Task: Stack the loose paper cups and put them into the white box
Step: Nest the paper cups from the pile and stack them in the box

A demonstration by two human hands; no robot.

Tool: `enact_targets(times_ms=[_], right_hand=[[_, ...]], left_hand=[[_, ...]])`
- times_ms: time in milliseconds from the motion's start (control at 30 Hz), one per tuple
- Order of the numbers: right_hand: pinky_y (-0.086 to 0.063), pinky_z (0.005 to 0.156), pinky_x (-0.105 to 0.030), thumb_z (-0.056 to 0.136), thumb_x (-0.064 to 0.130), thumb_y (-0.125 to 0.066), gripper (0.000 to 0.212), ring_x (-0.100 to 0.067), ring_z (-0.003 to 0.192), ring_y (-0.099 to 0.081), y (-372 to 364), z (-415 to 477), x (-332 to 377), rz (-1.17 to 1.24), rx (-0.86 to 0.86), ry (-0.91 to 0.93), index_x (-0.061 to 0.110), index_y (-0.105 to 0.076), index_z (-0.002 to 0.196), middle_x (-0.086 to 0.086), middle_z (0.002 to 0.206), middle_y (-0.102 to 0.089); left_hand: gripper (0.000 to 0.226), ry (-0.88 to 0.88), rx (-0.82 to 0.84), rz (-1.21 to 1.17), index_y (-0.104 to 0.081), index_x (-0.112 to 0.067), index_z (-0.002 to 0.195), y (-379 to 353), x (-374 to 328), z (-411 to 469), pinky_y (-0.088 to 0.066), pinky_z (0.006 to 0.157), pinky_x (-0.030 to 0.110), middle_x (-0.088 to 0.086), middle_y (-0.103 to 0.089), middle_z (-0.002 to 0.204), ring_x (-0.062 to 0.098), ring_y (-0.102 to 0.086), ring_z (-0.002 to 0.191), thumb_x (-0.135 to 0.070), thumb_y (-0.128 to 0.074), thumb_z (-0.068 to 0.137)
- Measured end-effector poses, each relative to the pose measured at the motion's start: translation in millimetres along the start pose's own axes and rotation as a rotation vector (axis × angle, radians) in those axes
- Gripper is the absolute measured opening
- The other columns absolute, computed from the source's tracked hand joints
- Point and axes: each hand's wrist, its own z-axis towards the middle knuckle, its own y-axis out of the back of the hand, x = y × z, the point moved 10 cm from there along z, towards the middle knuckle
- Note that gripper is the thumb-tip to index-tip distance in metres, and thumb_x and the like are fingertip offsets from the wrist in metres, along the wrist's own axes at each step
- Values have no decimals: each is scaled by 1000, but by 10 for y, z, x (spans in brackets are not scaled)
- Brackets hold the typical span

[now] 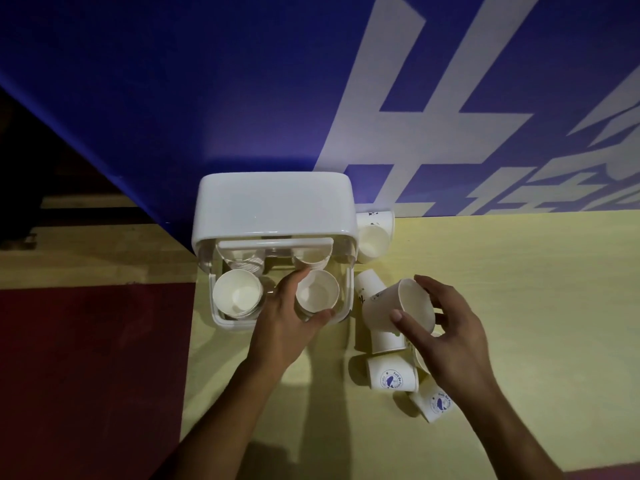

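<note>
At left edge of yellow desk [519,271], left hand [287,323] fingers curl round upright white paper cup [317,292] inside white plastic box [277,206]; right hand [450,334] pinches tilted white paper cup [384,306].

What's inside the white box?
Paper cups, mouths up: a near-left stack, a near-right stack gripped by the left hand, and two back stacks half hidden under the lid. How many cups each holds is hidden.

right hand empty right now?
No, the right hand grips a tilted paper cup beside the white box, above the loose cups lying on the table.
</note>
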Motion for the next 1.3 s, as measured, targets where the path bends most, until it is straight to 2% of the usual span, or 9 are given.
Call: enact_targets(times_ms=[133, 233, 400, 500, 600, 800, 967, 1100, 1300], right_hand=[[-52, 83, -20, 70, 68, -82, 73, 1, 116, -60, -81, 21, 115, -15, -7, 61, 37, -61, 133, 25, 129, -62], [-55, 87, -23, 68, 54, -83, 72, -2, 117, -60, -196, 38, 277, 33, -25, 110, 29, -62, 132, 21, 127, -63], [-53, 91, -25, 74, 42, -90, 68, -10, 119, -62, -559, 101, 603, 68, -6, 251, 22, -62, 132, 15, 125, -65], [-52, 94, -25, 74, 40, -92, 67, -7, 119, -61, -819, 149, 654, 40, 33, 298, 22, -62, 131, 14, 125, -64], [-50, 98, -26, 74, 43, -92, 72, -9, 120, -60, -1039, 182, 612, -60, 76, 369, 15, -62, 133, 6, 129, -64], [-49, 98, -27, 78, 43, -88, 68, -13, 116, -61, -1285, 258, 484, -125, 104, 400, 11, -63, 132, 2, 126, -65], [-50, 103, -37, 79, 47, -82, 74, -18, 124, -59, -1400, 274, 383, -149, 114, 424, 7, -60, 138, -4, 134, -64], [-48, 107, -37, 85, 45, -82, 78, -17, 132, -55, -1406, 237, 264, -129, 140, 393, 9, -51, 147, -3, 141, -59], [-50, 103, -35, 82, 43, -86, 72, -8, 127, -57, -1384, 269, 148, -116, 146, 316, 17, -56, 142, 8, 136, -62]], left_hand=[[83, 31, -13, 10, -50, -34, 142, -18, 21, 1, -36, 94, 17, -14, -57, 142, 10, -51, 125, -46, -90, 70], [87, 6, 7, 3, -47, -38, 142, 11, 4, -8, -39, 94, 18, -17, -56, 142, 7, -51, 125, -46, -91, 68], [76, 76, 10, -149, -38, -43, 149, 165, 113, -111, -50, 105, 37, -15, -54, 142, 2, -52, 130, -22, -76, 86], [54, 99, -84, -315, -51, -30, 146, 340, 68, -176, -48, 107, 26, -17, -59, 136, -10, -54, 124, -12, -65, 97], [38, 115, -97, -434, -57, -27, 141, 387, -69, -195, -44, 100, 11, -18, -63, 133, -10, -56, 123, -19, -55, 104], [32, 112, -77, -318, -62, -35, 135, 299, -143, -87, -50, 96, 19, -20, -67, 125, -6, -62, 113, -37, -51, 105], [32, 117, -58, -245, -63, -39, 133, 187, -81, -19, -50, 101, 27, -19, -66, 129, -1, -59, 119, -29, -50, 105], [36, 112, -56, -220, -64, -46, 128, 170, -43, 24, -54, 94, 31, -25, -68, 122, 4, -67, 106, -24, -48, 104], [39, 107, -33, -193, -63, -48, 130, 123, 7, 37, -52, 93, 24, -24, -68, 121, 1, -66, 106, -23, -48, 103]])
